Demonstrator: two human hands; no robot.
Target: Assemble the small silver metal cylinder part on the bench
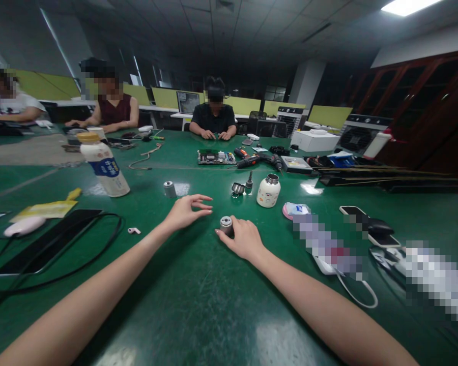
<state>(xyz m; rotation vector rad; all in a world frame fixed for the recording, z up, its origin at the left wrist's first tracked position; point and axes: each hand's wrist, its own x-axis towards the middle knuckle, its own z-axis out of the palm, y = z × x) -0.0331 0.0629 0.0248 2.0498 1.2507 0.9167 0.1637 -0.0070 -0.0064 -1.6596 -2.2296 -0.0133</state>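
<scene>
My right hand [246,238] is wrapped round a small silver metal cylinder [226,222] with holes in its top face, upright on the green table [198,290]. Fingers stretched and apart, my left hand [187,211] hovers just left of that cylinder and holds nothing. A second, similar metal cylinder [169,189] stands farther off, beyond my left hand. Past my right hand are a small white bottle [268,192] with an open mouth, a dark lid-like piece [237,190] and a dark stepped part [249,182].
Left: a milk-coloured bottle [106,170], a tablet [49,241] with a black cable, an earbud [134,231]. Right: a phone [351,213], a black mouse [380,226], cables. Farther back: a circuit board [216,157], a power drill [250,160]. A person [213,119] sits opposite; others sit left.
</scene>
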